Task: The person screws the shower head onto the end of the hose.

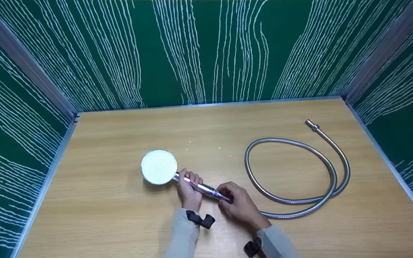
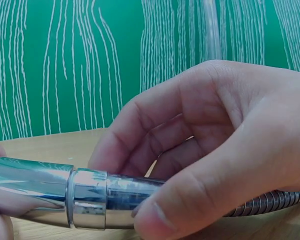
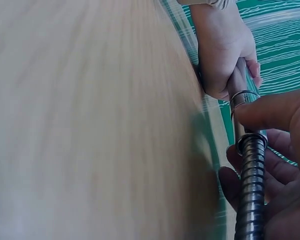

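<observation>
A chrome handheld shower head [image 1: 158, 167] with a round white spray face lies left of centre, tilted down along its handle. My left hand [image 1: 190, 191] grips that handle [image 2: 32, 187] in its curled fingers. At the handle's lower end, my right hand [image 1: 240, 204] pinches the chrome hose connector [image 2: 127, 192] between thumb and fingers. In the left wrist view the connector sits in line with the handle, right against its end ring [image 2: 90, 200]. The ribbed metal shower hose [image 3: 251, 200] runs back from the connector under my right palm.
The rest of the hose [image 1: 299, 214] lies in a loose loop on the wooden table [image 1: 102, 215] at the right. Its free end fitting [image 1: 312, 125] points to the back. Small pale crumbs lie mid-table. Green, white-streaked panels [image 1: 156, 89] enclose the back and sides.
</observation>
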Motion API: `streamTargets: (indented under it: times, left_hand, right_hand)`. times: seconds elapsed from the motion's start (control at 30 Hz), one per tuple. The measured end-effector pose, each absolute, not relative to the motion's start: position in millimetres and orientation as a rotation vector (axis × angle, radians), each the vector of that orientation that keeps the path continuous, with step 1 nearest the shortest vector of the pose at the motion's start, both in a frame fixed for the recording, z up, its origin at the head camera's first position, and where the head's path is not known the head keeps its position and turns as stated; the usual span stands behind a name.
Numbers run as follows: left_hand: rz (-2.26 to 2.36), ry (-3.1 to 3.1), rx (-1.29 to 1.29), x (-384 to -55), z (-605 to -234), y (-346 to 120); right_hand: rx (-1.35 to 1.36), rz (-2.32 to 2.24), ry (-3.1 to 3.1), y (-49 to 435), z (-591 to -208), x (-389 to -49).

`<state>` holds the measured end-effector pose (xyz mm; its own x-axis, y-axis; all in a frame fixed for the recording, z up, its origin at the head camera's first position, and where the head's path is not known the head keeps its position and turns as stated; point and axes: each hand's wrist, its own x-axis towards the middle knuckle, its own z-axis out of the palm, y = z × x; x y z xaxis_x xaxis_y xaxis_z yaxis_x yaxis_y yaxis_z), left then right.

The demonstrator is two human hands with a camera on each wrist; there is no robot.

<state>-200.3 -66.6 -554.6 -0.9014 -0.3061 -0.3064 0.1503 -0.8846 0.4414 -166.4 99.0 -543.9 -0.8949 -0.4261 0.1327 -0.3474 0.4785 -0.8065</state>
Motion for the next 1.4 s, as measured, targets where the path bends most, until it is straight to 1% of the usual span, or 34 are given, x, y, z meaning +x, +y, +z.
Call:
streamTargets:
  times: [0.27,0.5,0.8,1.1,1.4]
  left_hand:
    - [-2.771,-0.617,0.588,-201.9,-554.6,-64.9]
    - [-2.782,-0.606,0.553,-199.6,-553.9,-65.3]
    - [-2.785,-0.585,0.568,-198.0,-551.9,-68.4]
    - [-2.781,-0.616,0.578,-198.8,-552.9,-68.7]
    - [-2.789,-0.620,0.540,-200.4,-555.0,-68.3]
  right_hand:
    - [-0.695,-1.400,2.636,100.4,-544.1,-166.3]
    - [-0.722,-1.407,2.655,99.6,-544.5,-166.1]
    - [-0.708,-1.399,2.624,97.6,-543.3,-165.8]
    - [-0.748,-1.487,2.593,97.5,-547.7,-167.5]
    - [-0.723,-1.453,2.624,97.8,-545.7,-167.3]
